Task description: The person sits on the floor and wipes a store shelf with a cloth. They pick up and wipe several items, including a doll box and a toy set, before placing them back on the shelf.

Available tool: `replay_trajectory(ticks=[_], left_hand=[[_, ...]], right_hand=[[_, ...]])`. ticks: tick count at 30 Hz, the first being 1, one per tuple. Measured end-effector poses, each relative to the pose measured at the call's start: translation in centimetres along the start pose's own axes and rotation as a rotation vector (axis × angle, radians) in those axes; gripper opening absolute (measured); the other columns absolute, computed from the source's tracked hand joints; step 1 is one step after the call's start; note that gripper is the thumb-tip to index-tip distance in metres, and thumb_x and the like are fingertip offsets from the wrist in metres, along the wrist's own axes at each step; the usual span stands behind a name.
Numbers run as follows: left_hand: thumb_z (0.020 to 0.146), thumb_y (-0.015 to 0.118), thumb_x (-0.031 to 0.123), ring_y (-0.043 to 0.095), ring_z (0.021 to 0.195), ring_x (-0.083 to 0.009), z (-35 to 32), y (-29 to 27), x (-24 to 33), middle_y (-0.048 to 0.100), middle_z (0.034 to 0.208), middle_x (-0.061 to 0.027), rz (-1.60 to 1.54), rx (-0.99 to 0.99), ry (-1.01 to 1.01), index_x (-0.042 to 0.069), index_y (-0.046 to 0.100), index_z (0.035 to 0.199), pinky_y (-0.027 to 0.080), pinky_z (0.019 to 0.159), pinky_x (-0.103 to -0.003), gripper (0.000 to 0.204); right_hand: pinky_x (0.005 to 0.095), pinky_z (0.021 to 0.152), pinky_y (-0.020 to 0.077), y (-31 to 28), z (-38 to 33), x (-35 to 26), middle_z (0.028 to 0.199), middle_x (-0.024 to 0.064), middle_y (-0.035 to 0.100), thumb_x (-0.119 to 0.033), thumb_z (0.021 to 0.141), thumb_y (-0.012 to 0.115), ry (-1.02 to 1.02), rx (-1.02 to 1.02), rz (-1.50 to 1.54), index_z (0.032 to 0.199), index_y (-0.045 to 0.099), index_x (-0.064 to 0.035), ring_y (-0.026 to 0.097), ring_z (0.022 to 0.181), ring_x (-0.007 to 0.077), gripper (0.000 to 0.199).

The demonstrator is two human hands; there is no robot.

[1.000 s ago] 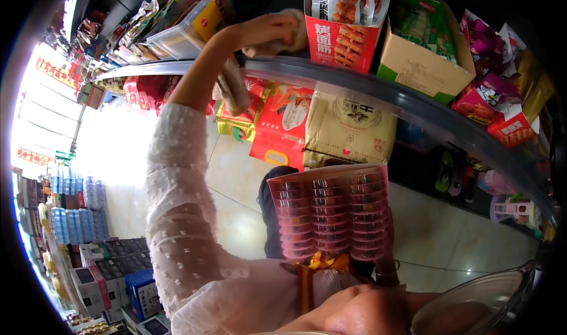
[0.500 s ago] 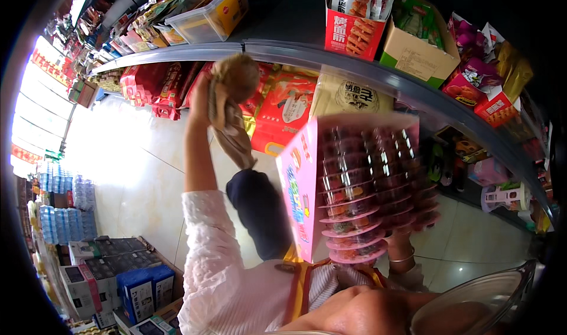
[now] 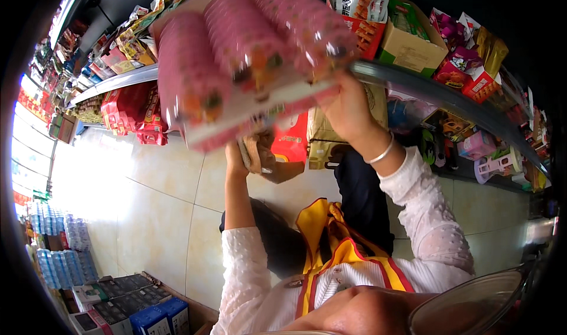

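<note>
A pink display box (image 3: 260,121) full of clear-topped round packs (image 3: 245,40) with pink rims is raised over the shelf's front edge, blurred by motion. My right hand (image 3: 352,108) grips its right end. Under the lower left side of the box, my left hand (image 3: 235,157) is closed on a brown cloth (image 3: 260,155) that hangs down. The box hides part of the left hand's fingers. It also covers the upper shelf behind it.
A dark shelf with a grey metal edge (image 3: 437,99) curves across the front. On it stand a red box of snack packets (image 3: 363,37) and an open carton (image 3: 414,54). Red bags (image 3: 127,108) lie below. Stacked boxes (image 3: 121,302) and bottle packs (image 3: 65,267) stand at left.
The pink box has moved up and left to the shelf edge and tipped, its packs now facing differently. My left hand has come down from the shelf edge with the cloth, under the box.
</note>
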State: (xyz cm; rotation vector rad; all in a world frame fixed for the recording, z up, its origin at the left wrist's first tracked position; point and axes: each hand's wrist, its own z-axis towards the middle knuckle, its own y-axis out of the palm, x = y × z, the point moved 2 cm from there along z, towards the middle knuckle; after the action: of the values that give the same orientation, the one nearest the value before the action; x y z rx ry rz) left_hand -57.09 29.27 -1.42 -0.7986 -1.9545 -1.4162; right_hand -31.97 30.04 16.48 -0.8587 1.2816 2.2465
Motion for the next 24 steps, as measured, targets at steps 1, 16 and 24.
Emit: replay_trajectory(ticks=[1,16,24], left_hand=[[0.093,0.042,0.033,0.064,0.085,-0.0208,0.3,-0.1,0.2,0.065,0.096,-0.0098,0.017,0.049,-0.081,0.002,0.060,0.106,0.053,0.076,-0.034,0.038],[0.089,0.046,0.031,0.062,0.073,-0.0196,0.0,1.3,-1.1,0.063,0.086,-0.0089,0.097,0.027,-0.186,0.004,0.061,0.096,0.052,0.066,-0.033,0.032],[0.090,0.045,0.030,0.062,0.077,-0.0182,-0.7,1.5,-1.0,0.063,0.088,-0.0085,0.060,-0.012,-0.192,0.004,0.060,0.097,0.052,0.068,-0.033,0.031]], right_hand=[[0.0433,0.098,0.0425,0.4,0.5,-0.2,0.116,0.0031,0.063,-0.024,0.095,0.048,0.023,0.142,-0.016,0.121,0.057,-0.0149,0.058,0.110,0.0217,0.028],[0.0435,0.104,0.0371,0.9,6.7,0.2,0.127,0.0066,0.055,-0.047,0.092,0.059,-0.091,0.500,-0.111,0.133,0.046,-0.0103,0.052,0.118,0.0223,0.056],[0.0371,0.087,0.0447,2.9,0.8,-0.5,0.110,0.0082,0.057,-0.010,0.080,0.068,-0.702,0.069,-1.613,0.113,0.060,-0.0082,0.054,0.104,0.0264,0.034]])
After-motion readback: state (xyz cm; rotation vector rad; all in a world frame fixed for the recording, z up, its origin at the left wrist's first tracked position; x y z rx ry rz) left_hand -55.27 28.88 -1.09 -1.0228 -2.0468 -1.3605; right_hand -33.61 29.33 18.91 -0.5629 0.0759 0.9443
